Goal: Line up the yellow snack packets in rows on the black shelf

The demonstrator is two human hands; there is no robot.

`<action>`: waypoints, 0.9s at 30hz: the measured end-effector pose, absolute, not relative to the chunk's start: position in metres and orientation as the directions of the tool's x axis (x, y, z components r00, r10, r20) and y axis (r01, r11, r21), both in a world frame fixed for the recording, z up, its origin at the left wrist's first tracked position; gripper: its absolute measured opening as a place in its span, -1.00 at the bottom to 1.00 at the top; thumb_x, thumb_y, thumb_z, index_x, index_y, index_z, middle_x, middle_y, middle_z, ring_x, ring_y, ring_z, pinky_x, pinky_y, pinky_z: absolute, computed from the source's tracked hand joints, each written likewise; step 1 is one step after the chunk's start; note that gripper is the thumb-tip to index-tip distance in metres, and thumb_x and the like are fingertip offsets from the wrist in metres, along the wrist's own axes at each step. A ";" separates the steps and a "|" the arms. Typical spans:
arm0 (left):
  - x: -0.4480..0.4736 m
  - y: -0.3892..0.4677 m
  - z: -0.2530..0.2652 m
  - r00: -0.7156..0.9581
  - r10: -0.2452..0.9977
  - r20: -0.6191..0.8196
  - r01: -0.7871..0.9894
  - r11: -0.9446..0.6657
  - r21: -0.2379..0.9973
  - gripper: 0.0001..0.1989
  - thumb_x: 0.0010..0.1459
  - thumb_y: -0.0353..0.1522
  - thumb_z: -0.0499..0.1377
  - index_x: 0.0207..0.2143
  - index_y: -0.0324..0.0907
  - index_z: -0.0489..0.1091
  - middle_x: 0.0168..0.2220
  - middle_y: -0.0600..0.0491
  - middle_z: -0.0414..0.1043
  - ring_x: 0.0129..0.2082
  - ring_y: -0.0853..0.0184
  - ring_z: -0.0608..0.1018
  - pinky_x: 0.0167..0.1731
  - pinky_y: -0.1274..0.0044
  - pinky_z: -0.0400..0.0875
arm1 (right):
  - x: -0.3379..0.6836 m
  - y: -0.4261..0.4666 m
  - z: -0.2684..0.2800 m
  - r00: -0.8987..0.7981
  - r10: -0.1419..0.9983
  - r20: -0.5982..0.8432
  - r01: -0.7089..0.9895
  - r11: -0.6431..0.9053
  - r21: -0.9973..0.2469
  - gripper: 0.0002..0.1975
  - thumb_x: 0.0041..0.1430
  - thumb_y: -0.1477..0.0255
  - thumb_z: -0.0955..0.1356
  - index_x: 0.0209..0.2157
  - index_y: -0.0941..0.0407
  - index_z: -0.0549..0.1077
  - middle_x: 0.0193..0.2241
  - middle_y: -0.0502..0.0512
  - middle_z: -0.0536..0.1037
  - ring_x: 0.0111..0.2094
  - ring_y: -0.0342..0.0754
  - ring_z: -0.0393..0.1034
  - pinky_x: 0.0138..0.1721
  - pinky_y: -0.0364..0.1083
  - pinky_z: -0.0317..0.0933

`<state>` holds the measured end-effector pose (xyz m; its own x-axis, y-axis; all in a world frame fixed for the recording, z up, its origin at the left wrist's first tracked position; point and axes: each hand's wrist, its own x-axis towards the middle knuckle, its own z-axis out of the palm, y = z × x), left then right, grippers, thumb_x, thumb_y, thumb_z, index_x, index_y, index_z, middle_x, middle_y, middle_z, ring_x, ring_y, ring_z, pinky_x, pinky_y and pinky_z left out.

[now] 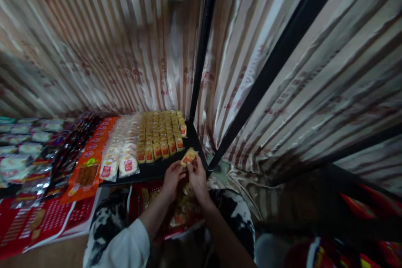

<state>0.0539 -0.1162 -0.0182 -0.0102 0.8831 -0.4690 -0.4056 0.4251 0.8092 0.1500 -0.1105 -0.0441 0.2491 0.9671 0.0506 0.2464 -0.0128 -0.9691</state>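
A small yellow snack packet with a red-orange label is held up in front of me at the dark shelf's front edge. My right hand pinches it from the right and below. My left hand closes its fingers at the packet's lower left corner. Just behind, rows of matching yellow packets stand packed together on the black shelf. Below my hands, a red basket rests between my legs with more wrapped packets inside, partly hidden by my forearms.
Left of the yellow rows lie white round packets, orange bags, dark packs and white packs. A red perforated basket is at lower left. Black metal posts slant before a striped curtain. Red packages are at right.
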 end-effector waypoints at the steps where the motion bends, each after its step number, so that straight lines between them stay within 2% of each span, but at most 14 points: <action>1: 0.056 -0.109 -0.015 -0.071 0.884 -0.462 -0.323 0.418 0.849 -0.73 0.06 -0.53 0.08 -0.14 -0.28 0.34 -0.12 -0.11 0.44 -0.29 0.38 0.54 -0.20 0.48 0.45 | 0.155 -0.100 -0.040 0.264 0.960 0.096 0.323 0.006 -0.946 -0.48 0.14 0.31 0.20 0.14 0.11 0.14 -0.07 0.19 0.44 -0.09 0.02 0.37 -0.08 -0.03 0.26; 3: 0.060 -0.099 -0.009 -0.165 0.930 -0.329 -0.089 0.319 0.944 -0.68 0.03 -0.56 0.07 -0.13 -0.25 0.36 -0.06 -0.11 0.41 -0.17 0.33 0.51 -0.09 0.42 0.41 | 0.162 -0.079 -0.031 0.310 0.933 0.181 0.464 0.018 -0.886 -0.49 0.14 0.36 0.19 0.14 0.16 0.17 -0.04 0.24 0.41 -0.05 0.05 0.33 -0.03 0.00 0.21; 5: 0.063 -0.093 -0.005 -0.158 0.984 -0.085 0.196 0.116 0.974 -0.65 -0.02 -0.59 0.05 -0.15 -0.23 0.40 -0.03 -0.09 0.39 -0.03 0.26 0.43 0.07 0.36 0.27 | 0.166 -0.058 -0.024 0.325 0.919 0.225 0.581 -0.006 -0.814 -0.49 0.14 0.42 0.17 0.14 0.23 0.19 -0.01 0.29 0.38 -0.01 0.08 0.29 0.04 0.02 0.14; 8: 0.065 -0.086 -0.002 -0.023 0.978 0.205 0.498 -0.167 0.851 -0.57 -0.08 -0.61 0.05 -0.13 -0.24 0.42 0.06 -0.10 0.32 0.13 0.17 0.26 0.19 0.31 0.09 | 0.168 -0.030 -0.018 0.316 0.919 0.236 0.669 -0.040 -0.742 -0.50 0.14 0.49 0.16 0.14 0.27 0.19 -0.01 0.31 0.38 0.04 0.08 0.23 0.07 0.00 0.09; 11: 0.065 -0.076 -0.001 0.096 0.931 0.352 0.628 -0.331 0.704 -0.51 -0.11 -0.62 0.04 -0.07 -0.25 0.40 0.13 -0.12 0.24 0.22 0.10 0.13 0.21 0.26 0.02 | 0.168 -0.006 -0.023 0.259 0.936 0.237 0.702 -0.014 -0.712 -0.49 0.12 0.54 0.16 0.14 0.23 0.19 -0.02 0.27 0.39 0.02 0.05 0.25 0.05 -0.02 0.11; 16: 0.059 -0.058 0.000 0.218 0.897 0.385 0.815 -0.384 0.434 -0.44 -0.05 -0.61 -0.02 0.07 -0.29 0.27 0.16 -0.12 0.21 0.23 0.07 0.10 0.15 0.15 0.10 | 0.168 0.024 -0.043 0.189 0.935 0.300 0.708 0.082 -0.702 -0.49 0.09 0.58 0.17 0.13 0.21 0.22 -0.08 0.25 0.43 -0.02 0.03 0.28 0.02 -0.03 0.15; 20: 0.055 -0.050 -0.008 0.309 0.861 0.403 0.876 -0.423 0.233 -0.46 -0.03 -0.61 -0.05 0.06 -0.34 0.27 0.17 -0.13 0.20 0.21 0.04 0.14 0.09 0.17 0.20 | 0.166 0.036 -0.056 0.175 0.933 0.315 0.690 0.112 -0.715 -0.49 0.07 0.60 0.16 0.11 0.22 0.25 -0.08 0.25 0.43 -0.04 0.02 0.30 0.03 -0.02 0.17; 23: 0.054 -0.048 -0.019 0.334 0.829 0.448 0.885 -0.439 0.154 -0.49 -0.01 -0.59 -0.04 0.04 -0.35 0.29 0.16 -0.12 0.22 0.19 0.03 0.18 0.06 0.18 0.24 | 0.166 0.039 -0.062 0.174 0.923 0.343 0.662 0.149 -0.734 -0.46 0.07 0.58 0.16 0.13 0.21 0.23 -0.04 0.26 0.41 -0.01 0.03 0.28 0.05 0.01 0.15; 27: 0.055 -0.047 -0.029 0.347 0.773 0.531 0.880 -0.464 0.100 -0.55 0.04 -0.54 -0.01 0.02 -0.29 0.33 0.16 -0.06 0.23 0.19 0.07 0.19 0.09 0.21 0.20 | 0.168 0.038 -0.070 0.207 0.902 0.378 0.575 0.200 -0.793 -0.44 0.08 0.52 0.18 0.16 0.19 0.18 0.06 0.24 0.35 0.06 0.01 0.24 0.09 0.04 0.13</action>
<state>0.0553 -0.0469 -0.0289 0.3474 0.7728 0.5312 0.8799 -0.4644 0.1001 0.1675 0.0381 -0.0698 0.2073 0.9023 0.3780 0.5749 0.2002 -0.7934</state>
